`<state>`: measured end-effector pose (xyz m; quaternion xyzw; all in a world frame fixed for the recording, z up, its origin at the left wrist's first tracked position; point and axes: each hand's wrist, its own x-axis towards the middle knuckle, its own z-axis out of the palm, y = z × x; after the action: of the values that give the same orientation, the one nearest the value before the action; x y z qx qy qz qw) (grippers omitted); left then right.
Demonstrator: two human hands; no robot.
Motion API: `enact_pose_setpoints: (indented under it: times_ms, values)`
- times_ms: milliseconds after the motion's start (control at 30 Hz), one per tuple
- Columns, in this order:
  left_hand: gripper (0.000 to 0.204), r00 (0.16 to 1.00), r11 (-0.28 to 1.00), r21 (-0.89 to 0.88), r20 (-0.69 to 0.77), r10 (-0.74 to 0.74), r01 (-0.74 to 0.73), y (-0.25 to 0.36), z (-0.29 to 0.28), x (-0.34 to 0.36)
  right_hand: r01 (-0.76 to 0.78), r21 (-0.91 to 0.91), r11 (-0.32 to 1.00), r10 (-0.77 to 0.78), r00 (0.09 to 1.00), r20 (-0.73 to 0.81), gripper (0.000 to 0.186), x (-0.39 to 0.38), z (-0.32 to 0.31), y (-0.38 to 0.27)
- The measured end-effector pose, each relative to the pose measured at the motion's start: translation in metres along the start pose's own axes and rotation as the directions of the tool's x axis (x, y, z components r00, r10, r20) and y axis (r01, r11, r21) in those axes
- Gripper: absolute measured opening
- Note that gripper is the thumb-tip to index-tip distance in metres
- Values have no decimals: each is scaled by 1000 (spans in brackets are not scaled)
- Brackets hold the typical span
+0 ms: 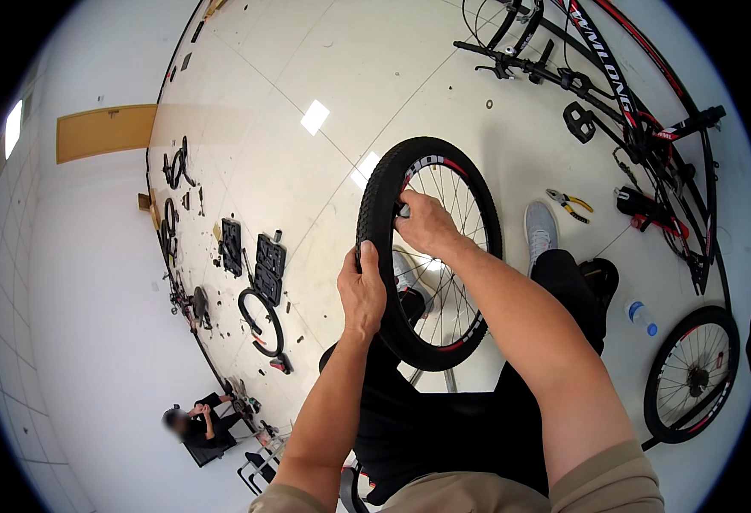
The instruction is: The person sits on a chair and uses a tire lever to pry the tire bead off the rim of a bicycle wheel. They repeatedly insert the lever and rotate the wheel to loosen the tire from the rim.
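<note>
A bicycle wheel [487,202] with a black knobbly tire and a red, white and black rim stands tilted between my legs. My left hand [363,295] is closed on the tire's left side, its thumb along the tread and its fingers mostly hidden. Inside the rim, at the upper left, my right hand [428,224] is closed with its fingers bent against the tire edge. A small grey piece [404,210] shows at those fingers; its kind is too small to tell. Spokes run behind the right wrist.
Yellow-and-black pliers [570,205] lie right of my shoe [540,229]. A bicycle frame [623,94], a water bottle [643,318] and another wheel [692,376] are at the right. An open black tool case [269,268] and a loose tire [261,321] lie left. Far off sits a person [209,421].
</note>
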<state>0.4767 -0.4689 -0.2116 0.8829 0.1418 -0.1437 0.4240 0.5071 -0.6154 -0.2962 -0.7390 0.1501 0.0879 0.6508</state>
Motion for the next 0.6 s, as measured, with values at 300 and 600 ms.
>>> enact_pose_setpoints:
  times_ms: [300,600]
  values:
    - [52,998,999,0,27,49,-49,-20,-9,-15,-62,19,998,64,995,-75,35,14,-4,8]
    - [44,999,990,-137,-4,45,-45,-40,-8,-60,-249,39,968,252,965,-70,41,8,-4,1]
